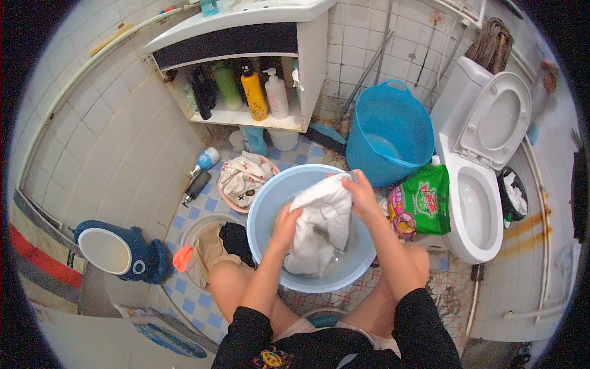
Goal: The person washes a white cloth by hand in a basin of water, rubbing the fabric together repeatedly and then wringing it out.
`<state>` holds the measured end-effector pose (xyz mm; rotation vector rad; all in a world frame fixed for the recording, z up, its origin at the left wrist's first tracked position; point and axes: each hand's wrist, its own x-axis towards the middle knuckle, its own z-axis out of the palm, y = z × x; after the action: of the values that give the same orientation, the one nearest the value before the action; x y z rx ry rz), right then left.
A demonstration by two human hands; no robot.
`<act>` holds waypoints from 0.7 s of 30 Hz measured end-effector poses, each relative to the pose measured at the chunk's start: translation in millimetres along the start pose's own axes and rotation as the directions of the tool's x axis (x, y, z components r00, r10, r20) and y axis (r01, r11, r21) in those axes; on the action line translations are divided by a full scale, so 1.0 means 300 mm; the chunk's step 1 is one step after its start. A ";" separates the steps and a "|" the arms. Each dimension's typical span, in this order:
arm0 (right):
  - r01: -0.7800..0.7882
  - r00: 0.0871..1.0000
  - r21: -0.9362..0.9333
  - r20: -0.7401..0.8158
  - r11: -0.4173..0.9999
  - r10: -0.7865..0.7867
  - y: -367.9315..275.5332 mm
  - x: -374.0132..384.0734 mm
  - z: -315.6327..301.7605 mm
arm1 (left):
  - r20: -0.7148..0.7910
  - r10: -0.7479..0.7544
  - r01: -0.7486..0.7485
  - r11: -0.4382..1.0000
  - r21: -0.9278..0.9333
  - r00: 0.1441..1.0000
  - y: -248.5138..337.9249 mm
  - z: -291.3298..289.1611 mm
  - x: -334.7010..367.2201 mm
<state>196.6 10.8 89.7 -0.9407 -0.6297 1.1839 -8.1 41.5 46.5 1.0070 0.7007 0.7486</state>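
A wet-looking white cloth (319, 227), bunched up, hangs between my two hands over a light blue basin (264, 197). My left hand (286, 225) is closed on its left edge, and my right hand (361, 194) grips its upper right corner. The cloth's lower part dips into the basin, where some water shows at the bottom right. Whether it is a garment or a towel I cannot tell. The basin stands on the floor between my knees.
Left of the basin are a pink basin (274, 166) with white patterned clothes and a tub (212, 220) with beige and black clothes. A green detergent pouch (427, 197), a toilet (476, 215) and a tall blue bucket (390, 129) stand at right. Bottles (254, 92) fill the cabinet shelf.
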 end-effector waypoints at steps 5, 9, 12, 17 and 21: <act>0.402 0.903 -0.589 0.383 0.701 -0.196 0.101 -0.115 0.146 | -0.313 0.373 -0.363 0.927 0.092 0.874 0.017 0.049 0.033; 0.458 0.889 -0.636 0.350 0.622 -0.296 0.254 -0.115 0.152 | -0.126 0.275 -0.288 0.952 -0.100 0.953 -0.021 0.124 -0.021; 0.121 0.992 -0.548 0.103 0.828 -0.077 0.198 -0.026 0.101 | 0.009 0.209 -0.209 0.978 -0.020 0.978 -0.092 0.151 -0.051; 0.391 0.908 -0.570 0.368 0.722 -0.202 0.263 -0.165 0.208 | -0.164 0.103 -0.118 0.989 -0.088 0.981 0.015 0.092 -0.010; 0.338 0.925 -0.549 0.342 0.764 -0.164 0.276 -0.113 0.169 | -0.270 0.211 -0.248 0.962 -0.111 0.940 -0.040 0.130 -0.027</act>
<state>105.1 -0.1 44.6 -1.1781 -1.3790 0.8757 21.4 12.4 51.2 0.8770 0.7463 1.1335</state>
